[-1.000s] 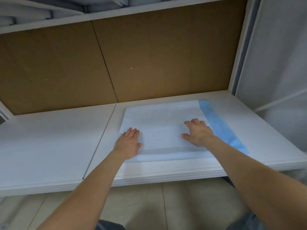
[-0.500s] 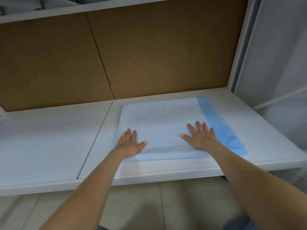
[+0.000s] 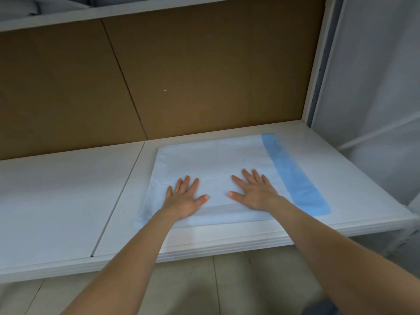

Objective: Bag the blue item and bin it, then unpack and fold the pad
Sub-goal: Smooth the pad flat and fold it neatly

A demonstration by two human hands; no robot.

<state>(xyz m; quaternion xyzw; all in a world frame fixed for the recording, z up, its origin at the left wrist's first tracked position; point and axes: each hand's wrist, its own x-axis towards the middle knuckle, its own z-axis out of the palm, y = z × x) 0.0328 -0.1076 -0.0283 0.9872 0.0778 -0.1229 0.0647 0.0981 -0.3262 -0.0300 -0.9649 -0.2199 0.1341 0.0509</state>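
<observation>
White pad [image 3: 211,160] flat under left hand [image 3: 184,201], right hand [image 3: 254,194].

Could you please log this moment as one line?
left hand: flat on pad | right hand: flat on pad | pad: spread on shelf

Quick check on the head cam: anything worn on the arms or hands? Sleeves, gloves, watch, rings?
Nothing worn that shows. The left hand and right hand are bare: no gloves, and no rings that I can make out. Both forearms are bare from the wrist down to the frame edge, with no sleeve, watch or band in view. The upper arms are out of frame, so a short sleeve cannot be ruled out.
</observation>
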